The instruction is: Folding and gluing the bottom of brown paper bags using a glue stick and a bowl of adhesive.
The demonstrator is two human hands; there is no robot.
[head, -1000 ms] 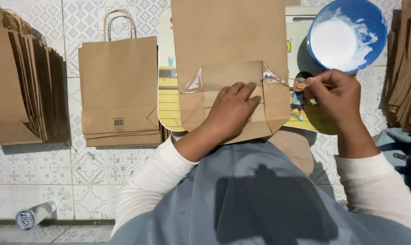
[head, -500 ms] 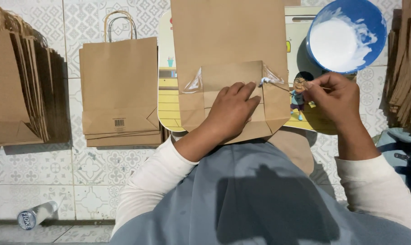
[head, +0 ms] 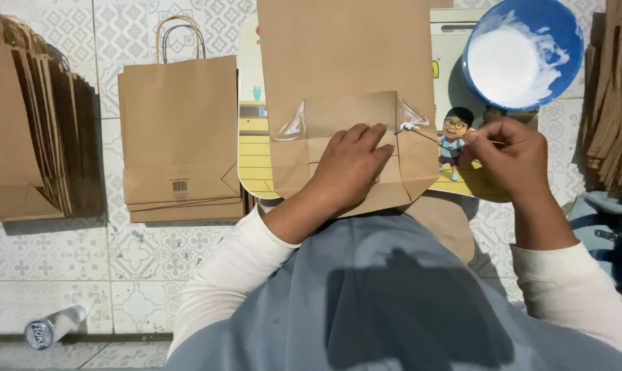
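Floor: patterned grey-white tiles (head: 63, 254), the person sitting over a low picture-printed board (head: 252, 158) used as a work surface.
Bag in hand: flat brown paper bag (head: 345, 62) lies on that board, its bottom flaps (head: 348, 113) folded open toward the person, wet glue shining at the flap corners.
Handling: judged light, thin and easily creased; best pinned flat through the folded bottom, away from the wet corners.
Left hand: left hand (head: 348, 168) pressed palm-down on the bottom fold, fingers spread, gripping nothing.
Right hand: right hand (head: 506, 154) pinches a thin glue stick (head: 427, 134), its white tip at the flap's right corner.
Glue: blue bowl (head: 524, 51) of white paste, beyond the bag's right edge.
Left of the bag: a finished handled bag (head: 180, 130), then a leaning stack of bags (head: 22, 137).
Right edge: more stacked brown paper (head: 613, 103).
Near corner: small capped bottle (head: 53, 324) lying on the tiles.
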